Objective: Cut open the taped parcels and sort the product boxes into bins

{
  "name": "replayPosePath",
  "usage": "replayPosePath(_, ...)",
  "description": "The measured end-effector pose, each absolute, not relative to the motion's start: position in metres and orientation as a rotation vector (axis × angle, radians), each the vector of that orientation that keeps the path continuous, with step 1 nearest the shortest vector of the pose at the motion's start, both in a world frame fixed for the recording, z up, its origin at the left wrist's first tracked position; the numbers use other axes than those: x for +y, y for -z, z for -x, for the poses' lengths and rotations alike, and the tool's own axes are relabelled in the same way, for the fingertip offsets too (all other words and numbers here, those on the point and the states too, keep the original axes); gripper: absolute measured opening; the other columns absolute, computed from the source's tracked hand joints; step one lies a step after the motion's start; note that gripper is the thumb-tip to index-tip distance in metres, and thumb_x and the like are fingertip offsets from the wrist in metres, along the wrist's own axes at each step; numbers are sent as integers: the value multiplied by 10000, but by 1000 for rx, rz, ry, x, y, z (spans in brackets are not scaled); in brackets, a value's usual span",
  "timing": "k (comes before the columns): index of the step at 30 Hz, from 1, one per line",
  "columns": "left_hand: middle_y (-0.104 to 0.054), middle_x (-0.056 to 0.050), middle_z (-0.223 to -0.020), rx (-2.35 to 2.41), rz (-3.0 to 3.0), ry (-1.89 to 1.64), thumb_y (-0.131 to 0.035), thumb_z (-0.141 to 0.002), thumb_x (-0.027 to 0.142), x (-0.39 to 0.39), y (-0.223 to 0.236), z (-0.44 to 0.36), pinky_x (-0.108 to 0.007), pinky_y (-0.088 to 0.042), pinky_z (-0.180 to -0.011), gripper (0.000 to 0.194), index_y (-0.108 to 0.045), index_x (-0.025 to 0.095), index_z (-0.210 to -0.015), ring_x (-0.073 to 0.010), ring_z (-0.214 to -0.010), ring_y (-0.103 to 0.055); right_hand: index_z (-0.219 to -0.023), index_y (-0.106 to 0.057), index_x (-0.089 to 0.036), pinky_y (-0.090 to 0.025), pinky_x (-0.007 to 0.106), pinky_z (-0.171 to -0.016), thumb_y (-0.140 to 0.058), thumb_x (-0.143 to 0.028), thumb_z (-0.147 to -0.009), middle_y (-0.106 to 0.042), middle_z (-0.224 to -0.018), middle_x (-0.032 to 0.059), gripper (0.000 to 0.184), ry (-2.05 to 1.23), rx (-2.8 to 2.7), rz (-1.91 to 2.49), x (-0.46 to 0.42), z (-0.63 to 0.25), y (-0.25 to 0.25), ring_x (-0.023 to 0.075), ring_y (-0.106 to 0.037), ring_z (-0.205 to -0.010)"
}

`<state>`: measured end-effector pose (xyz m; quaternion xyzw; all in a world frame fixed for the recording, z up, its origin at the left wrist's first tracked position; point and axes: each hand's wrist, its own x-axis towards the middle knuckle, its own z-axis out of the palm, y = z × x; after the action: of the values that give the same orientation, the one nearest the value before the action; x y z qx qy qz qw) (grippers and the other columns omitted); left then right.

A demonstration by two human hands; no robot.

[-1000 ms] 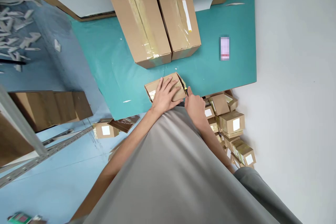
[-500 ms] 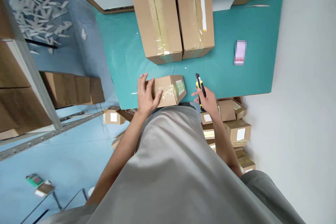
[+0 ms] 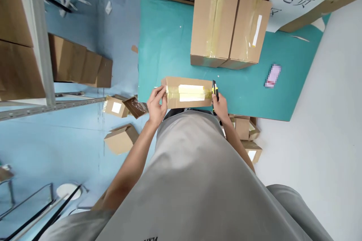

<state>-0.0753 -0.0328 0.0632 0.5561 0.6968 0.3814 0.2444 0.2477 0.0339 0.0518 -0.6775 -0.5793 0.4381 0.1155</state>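
A small taped cardboard box (image 3: 173,99) lies at the near edge of the green-topped table (image 3: 164,45), with a white label facing up. My left hand (image 3: 157,105) grips its left end, thumb and fingers pressed at the corner. In my right hand (image 3: 221,106) is a black and yellow utility knife (image 3: 215,89), held upright against the right end of the box. I cannot tell whether its blade is out.
Two larger taped boxes (image 3: 213,19) stand side by side farther back. A pink, blurred-out item (image 3: 273,75) lies at the right. More cartons (image 3: 121,139) sit on the floor, and a shelf with boxes (image 3: 19,67) rises at the left.
The small box has been turned so that its labelled side faces up. My right hand has brought the utility knife to the box's right end. The whole view has swung round.
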Motion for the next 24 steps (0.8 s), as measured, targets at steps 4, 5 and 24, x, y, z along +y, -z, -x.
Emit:
replayPosePath(4,-747,-156,-1515,1703,-1427,-967,-400,-1187,591,-19,-40,69,-493,-554,-1271,610,-745,208,-1514,-302,-1457,-690,-970,-560,-271,-519,383,-806,-379,-623,-1141,-632,-790,29,431,-1024,-1752,2153,33,-263,-75,257,-605,-748)
replayPosePath(5,-748,-151,-1525,1652,-1411,-945,-386,-1184,618,-15,-34,68,-503,-536,-1294,638,-742,206,-1516,-304,-1488,-673,-1012,-587,-257,-526,391,-821,-373,-611,-1143,-651,-807,40,435,-1003,-1767,2180,35,-265,-79,264,-615,-762)
replayPosePath(24,-435,-185,-1807,1154,-1301,-811,-785,-950,749,20,7,97,-548,-685,-1075,754,-712,282,-1538,-430,-1616,-528,-1558,-674,-239,-492,341,-913,-398,-424,-1236,-807,-1400,137,463,-948,-3122,1699,80,-131,-158,315,-768,-1212)
